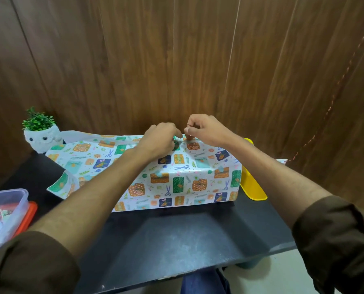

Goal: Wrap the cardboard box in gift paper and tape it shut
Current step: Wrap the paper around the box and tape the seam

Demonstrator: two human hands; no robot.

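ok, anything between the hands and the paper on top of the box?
Nothing visible. Left hand and right hand are both on the gift paper at the top far edge, curled onto it. The yellow plastic item sits beside the right end, clear of them.

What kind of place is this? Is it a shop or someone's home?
Probably a small desk nook at home or in an office: a black table against a wood-panelled wall, an owl pot with a little plant.
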